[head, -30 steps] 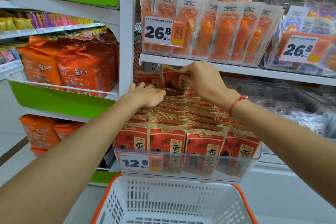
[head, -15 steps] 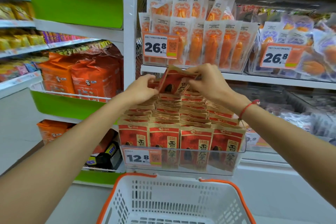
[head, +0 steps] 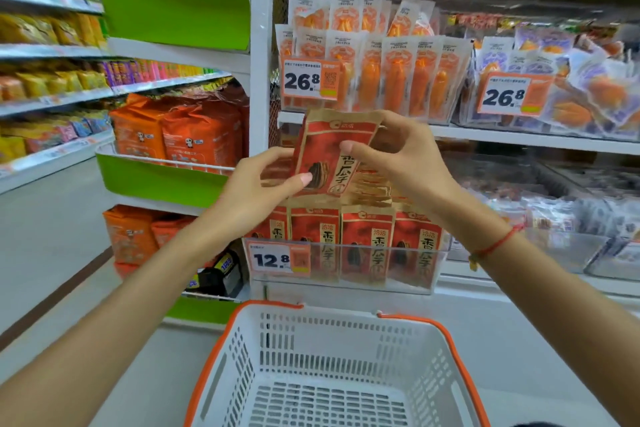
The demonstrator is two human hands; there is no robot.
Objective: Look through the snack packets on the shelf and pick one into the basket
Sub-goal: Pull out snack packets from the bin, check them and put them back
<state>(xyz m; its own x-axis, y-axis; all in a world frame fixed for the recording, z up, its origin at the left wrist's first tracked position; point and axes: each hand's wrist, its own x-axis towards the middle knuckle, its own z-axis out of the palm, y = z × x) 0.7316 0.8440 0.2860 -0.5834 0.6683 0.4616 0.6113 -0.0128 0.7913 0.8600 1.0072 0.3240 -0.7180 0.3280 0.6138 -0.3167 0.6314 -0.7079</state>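
Packet: red snack packet (head: 332, 152) is held up above the shelf bin (head: 346, 265).
Left hand (head: 266, 180): pinches its lower edge.
Right hand (head: 388, 152): pinches its right side.
Basket (head: 346, 329): empty below.
Risk: a loose pinch may drop the packet outside it.

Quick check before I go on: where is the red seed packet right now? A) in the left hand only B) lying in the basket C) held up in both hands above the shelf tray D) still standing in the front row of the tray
C: the red seed packet is pinched between the left hand and the right hand, raised above the tray; the basket holds nothing.
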